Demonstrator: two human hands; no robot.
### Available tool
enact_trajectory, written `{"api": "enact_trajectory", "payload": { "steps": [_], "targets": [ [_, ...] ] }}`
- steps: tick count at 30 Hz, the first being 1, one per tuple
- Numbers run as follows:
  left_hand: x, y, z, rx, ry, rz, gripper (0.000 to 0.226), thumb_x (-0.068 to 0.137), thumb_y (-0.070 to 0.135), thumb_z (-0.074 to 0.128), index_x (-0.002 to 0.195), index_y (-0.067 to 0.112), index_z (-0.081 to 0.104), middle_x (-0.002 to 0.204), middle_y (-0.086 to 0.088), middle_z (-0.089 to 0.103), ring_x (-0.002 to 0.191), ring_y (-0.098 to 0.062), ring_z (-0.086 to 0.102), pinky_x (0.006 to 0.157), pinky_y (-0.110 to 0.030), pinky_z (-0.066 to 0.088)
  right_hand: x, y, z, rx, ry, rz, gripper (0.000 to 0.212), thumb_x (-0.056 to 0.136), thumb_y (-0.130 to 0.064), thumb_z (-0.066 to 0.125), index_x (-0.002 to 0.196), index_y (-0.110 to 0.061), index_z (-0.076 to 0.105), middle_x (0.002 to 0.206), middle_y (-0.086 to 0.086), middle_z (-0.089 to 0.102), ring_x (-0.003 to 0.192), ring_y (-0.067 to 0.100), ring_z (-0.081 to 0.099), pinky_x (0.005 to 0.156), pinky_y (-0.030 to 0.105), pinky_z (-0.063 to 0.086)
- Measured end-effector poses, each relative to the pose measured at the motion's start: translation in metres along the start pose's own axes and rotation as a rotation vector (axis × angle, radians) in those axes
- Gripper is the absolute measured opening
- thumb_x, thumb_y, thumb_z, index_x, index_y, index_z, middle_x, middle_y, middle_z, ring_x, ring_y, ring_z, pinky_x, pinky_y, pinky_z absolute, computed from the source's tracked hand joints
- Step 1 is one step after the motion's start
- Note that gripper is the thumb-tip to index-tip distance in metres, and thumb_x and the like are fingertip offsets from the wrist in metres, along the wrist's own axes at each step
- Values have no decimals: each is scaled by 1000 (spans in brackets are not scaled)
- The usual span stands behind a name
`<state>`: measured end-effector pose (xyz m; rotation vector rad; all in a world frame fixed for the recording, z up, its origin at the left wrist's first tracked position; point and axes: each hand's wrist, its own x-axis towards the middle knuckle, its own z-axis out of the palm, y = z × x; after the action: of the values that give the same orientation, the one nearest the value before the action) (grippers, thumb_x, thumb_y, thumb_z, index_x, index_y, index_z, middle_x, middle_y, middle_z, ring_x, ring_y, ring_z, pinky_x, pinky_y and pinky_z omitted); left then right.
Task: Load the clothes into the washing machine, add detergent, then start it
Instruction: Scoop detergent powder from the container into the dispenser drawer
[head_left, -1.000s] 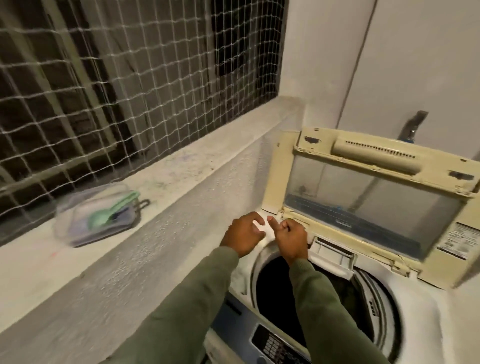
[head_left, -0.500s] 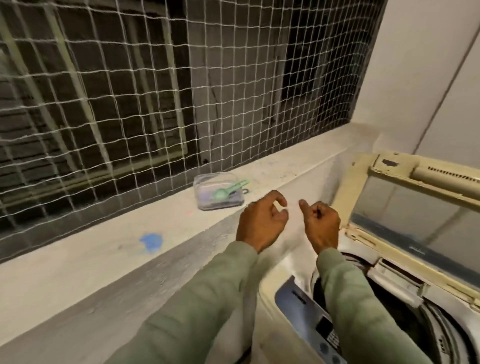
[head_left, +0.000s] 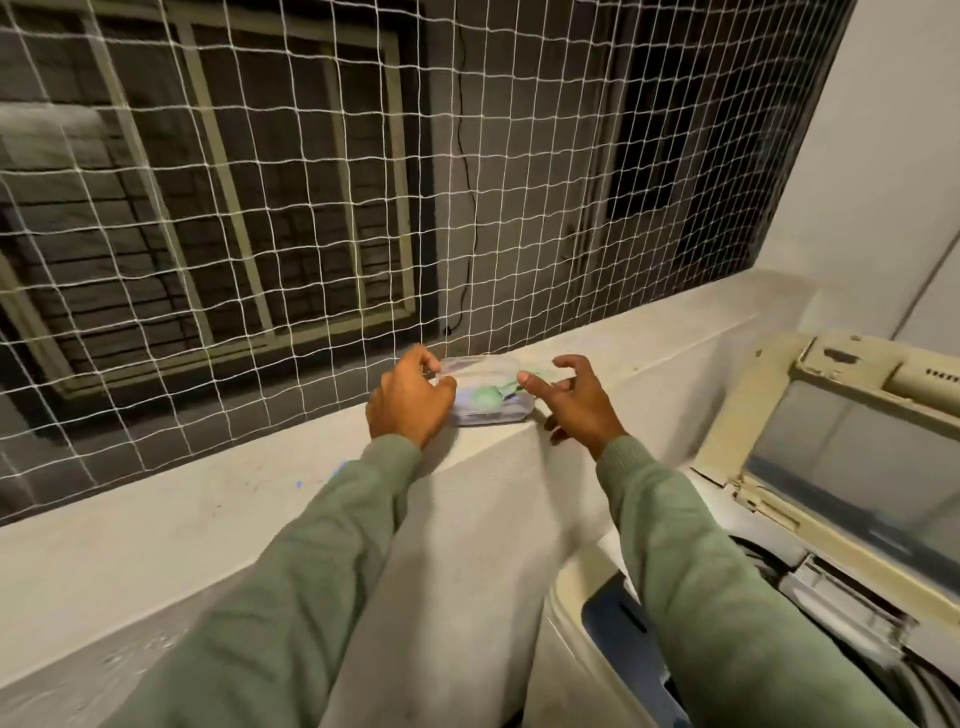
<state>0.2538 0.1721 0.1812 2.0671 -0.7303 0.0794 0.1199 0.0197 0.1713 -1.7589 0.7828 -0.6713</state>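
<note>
On the ledge (head_left: 649, 338), left hand (head_left: 408, 402) fingers clasp the detergent box (head_left: 498, 415), right hand (head_left: 582, 410) fingers splayed; I judge dosing and start outstanding.

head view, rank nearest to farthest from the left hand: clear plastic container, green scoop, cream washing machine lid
1. clear plastic container, on the ledge, right at the left hand fingertips
2. green scoop, inside that container, near its middle
3. cream washing machine lid, raised, far to the right
</note>
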Motion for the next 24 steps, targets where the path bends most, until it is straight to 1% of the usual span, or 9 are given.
{"api": "enact_trajectory", "payload": {
  "steps": [5, 7, 9, 11, 12, 15, 16, 20, 24],
  "targets": [
    [8, 0, -3, 160, -156, -212, 48, 88, 51, 62, 119, 17, 49, 110, -5, 60, 102, -32, 61, 92, -43, 50, 9, -3, 9, 37, -32, 27, 44, 81, -40, 75, 110, -12, 56, 87, 9, 64, 51, 19, 55, 45, 28, 50],
    [10, 0, -2, 131, -211, -251, 36, 88, 47, 63, 101, 15, 54, 93, -5, 64, 88, -29, 64, 86, -42, 54, 13, -2, 10, 39, -21, 16, 35, 80, -36, 76, 95, -6, 64, 71, 9, 64, 47, 18, 51, 42, 26, 47],
    [12, 0, -1, 39, -234, -243, 21, 87, 32, 66, 88, 12, 61, 74, -3, 64, 69, -23, 64, 70, -34, 58, 16, -1, 10, 41, -27, 13, 32, 80, -33, 77, 81, -4, 66, 59, 7, 59, 45, 18, 48, 39, 25, 43],
    [14, 4, -1, -55, -228, -240, 7, 85, 15, 65, 81, 11, 62, 66, -3, 66, 52, -13, 63, 48, -24, 54, 18, -1, 8, 61, -44, 14, 30, 80, -29, 78, 74, -5, 61, 55, 9, 56, 43, 19, 46, 39, 24, 43],
    [16, 5, 0, -117, -227, -244, 9, 84, 9, 64, 77, 12, 59, 67, -6, 69, 52, -10, 66, 48, -25, 55, 19, -2, 6, 84, -53, 15, 30, 80, -26, 78, 73, -5, 58, 56, 12, 56, 42, 20, 46, 39, 24, 43],
    [22, 15, 3, -215, -256, -247, 17, 84, 3, 61, 79, 15, 51, 84, -13, 74, 68, -19, 73, 71, -46, 61, 21, -3, -2, 178, -61, 21, 31, 78, -20, 80, 76, -5, 52, 66, 19, 59, 43, 21, 48, 41, 26, 47],
    [24, 21, 5, -241, -292, -248, 18, 85, 1, 59, 83, 15, 49, 88, -15, 73, 65, -23, 72, 71, -49, 60, 22, -4, -7, 209, -50, 27, 30, 77, -19, 80, 80, -5, 54, 69, 19, 60, 44, 21, 49, 41, 26, 48],
    [18, 57, 13, -448, -480, -293, 29, 90, -7, 50, 110, 10, 38, 89, -23, 65, 44, -28, 55, 43, -37, 53, 19, -7, -40, 270, 21, 33, 33, 76, -17, 81, 100, -7, 61, 78, 14, 65, 53, 23, 51, 43, 26, 48],
    [6, 73, 53, -557, -637, -328, 55, 87, -6, 47, 134, 16, 32, 93, -28, 56, 47, -27, 52, 44, -32, 48, 3, 4, -89, 147, 108, 6, 32, 76, -11, 80, 103, -7, 64, 74, 8, 64, 54, 18, 53, 42, 23, 45]
  ]
}}
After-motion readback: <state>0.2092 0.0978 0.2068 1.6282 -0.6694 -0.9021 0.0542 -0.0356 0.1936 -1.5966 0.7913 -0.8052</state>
